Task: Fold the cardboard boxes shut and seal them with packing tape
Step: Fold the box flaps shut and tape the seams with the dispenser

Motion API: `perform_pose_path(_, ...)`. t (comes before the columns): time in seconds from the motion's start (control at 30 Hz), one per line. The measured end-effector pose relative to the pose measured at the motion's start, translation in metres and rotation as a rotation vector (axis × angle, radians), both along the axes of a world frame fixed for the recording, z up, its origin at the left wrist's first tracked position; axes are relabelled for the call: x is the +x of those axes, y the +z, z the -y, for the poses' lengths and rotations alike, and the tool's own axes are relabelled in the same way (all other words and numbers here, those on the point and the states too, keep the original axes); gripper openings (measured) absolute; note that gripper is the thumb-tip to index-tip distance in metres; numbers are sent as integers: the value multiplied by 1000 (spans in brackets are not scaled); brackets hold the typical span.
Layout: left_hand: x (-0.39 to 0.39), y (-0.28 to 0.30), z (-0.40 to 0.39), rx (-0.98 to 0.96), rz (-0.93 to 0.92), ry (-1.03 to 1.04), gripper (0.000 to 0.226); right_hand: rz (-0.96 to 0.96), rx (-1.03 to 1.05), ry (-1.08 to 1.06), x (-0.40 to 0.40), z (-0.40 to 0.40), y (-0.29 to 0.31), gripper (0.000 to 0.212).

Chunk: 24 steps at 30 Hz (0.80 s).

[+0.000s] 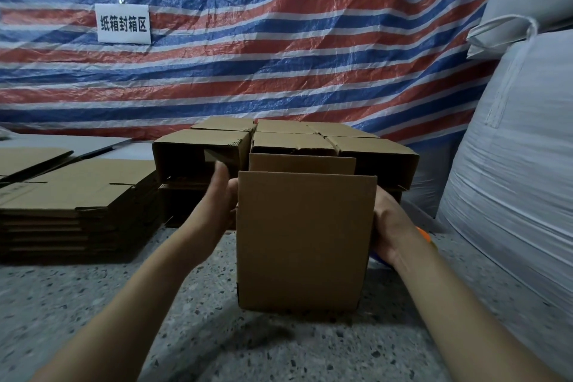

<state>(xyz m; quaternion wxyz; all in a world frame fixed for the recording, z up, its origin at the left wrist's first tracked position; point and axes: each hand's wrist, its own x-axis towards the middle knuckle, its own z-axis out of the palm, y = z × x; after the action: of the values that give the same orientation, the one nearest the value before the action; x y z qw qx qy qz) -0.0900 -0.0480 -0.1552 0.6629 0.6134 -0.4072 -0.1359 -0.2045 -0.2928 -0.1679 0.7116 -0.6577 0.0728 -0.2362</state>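
1. The floor point(93, 304) is grey speckled stone.
2. An upright cardboard box point(305, 242) stands on it.
3. Left of this box lies a stack of flattened cartons point(77, 205).
4. Behind this box stand assembled boxes point(279, 146).
5. Right of this box rest big white sacks point(511, 180).

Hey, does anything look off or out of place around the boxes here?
Nothing damaged or spilled. One oddity: the front left box in the pile behind the held box lies on its side with its open end facing the person, one flap hanging loose inside.
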Motion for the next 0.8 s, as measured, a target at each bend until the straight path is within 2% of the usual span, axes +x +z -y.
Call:
perform_pose_path(0.07, 0, 1, 3, 36, 25, 69, 59, -12, -19, -19, -2, -1, 2, 39)
perform_pose_path(0.17, 2, 1, 14, -20, -83, 224, 36, -27, -24, -12, -6, -3, 4, 76)
perform_pose_path(0.23, 7, -2, 17, -76, -139, 284, 16, -18, -21, 3, -10, -6, 5, 84)
perform_pose_path(0.3, 9, -2, 19, -93, -180, 289, 19, -24, -60, -5, -13, -7, 5, 72)
perform_pose_path(0.37, 10, -1, 20, -110, -234, 245, 31, -38, -56, 4, -15, -7, 6, 38)
perform_pose_path(0.43, 12, -1, 21, -115, -258, 207, 44, -52, -17, 29, -15, -6, 7, 19)
perform_pose_path(0.5, 13, 0, 21, -104, -252, 187, 54, -32, 10, 29, -15, -6, 9, 23)
perform_pose_path(0.6, 15, 2, 19, -102, -225, 113, 59, 47, 5, 6, -13, -5, 13, 48)
perform_pose_path(0.7, 10, 2, 19, -142, -206, 78, 47, 88, -87, 0, -10, -3, 16, 72)
perform_pose_path(0.8, 1, 0, 23, -208, -277, 99, 38, 134, -90, 55, -9, -8, 15, 62)
